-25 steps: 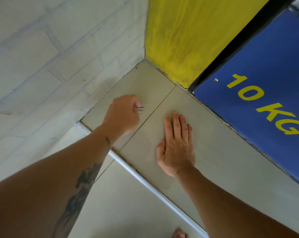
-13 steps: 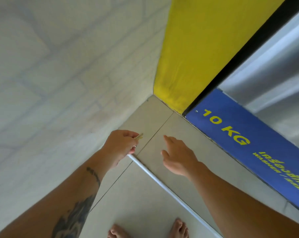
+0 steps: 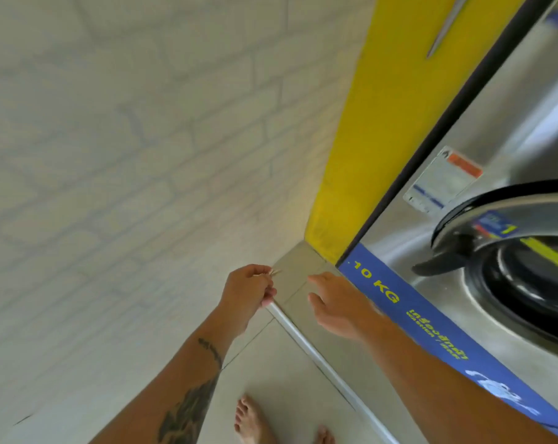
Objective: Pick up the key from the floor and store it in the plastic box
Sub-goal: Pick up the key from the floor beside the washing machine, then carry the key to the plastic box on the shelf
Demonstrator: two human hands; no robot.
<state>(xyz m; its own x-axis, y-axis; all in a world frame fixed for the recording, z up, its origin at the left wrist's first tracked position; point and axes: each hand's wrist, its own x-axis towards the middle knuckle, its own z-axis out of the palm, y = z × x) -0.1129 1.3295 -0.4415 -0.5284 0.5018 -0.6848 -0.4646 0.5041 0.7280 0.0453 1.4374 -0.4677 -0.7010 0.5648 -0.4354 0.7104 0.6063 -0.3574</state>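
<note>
The left hand (image 3: 248, 290) is curled into a loose fist, fingers closed on the key (image 3: 275, 272), whose tip is seen past the fingertips. The right hand (image 3: 336, 307) is held open and empty, palm down, fingers extended forward. Both forearms are stretched forward and downward; the left is tattooed.

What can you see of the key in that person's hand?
Only the tip of the key shows, a small pale, metallic-looking sliver poking out toward the corner of the floor. The rest is hidden inside the left hand, whose curled fingers pinch it, holding it above the tiles. It is too small and blurred to make out teeth or shape.
</note>
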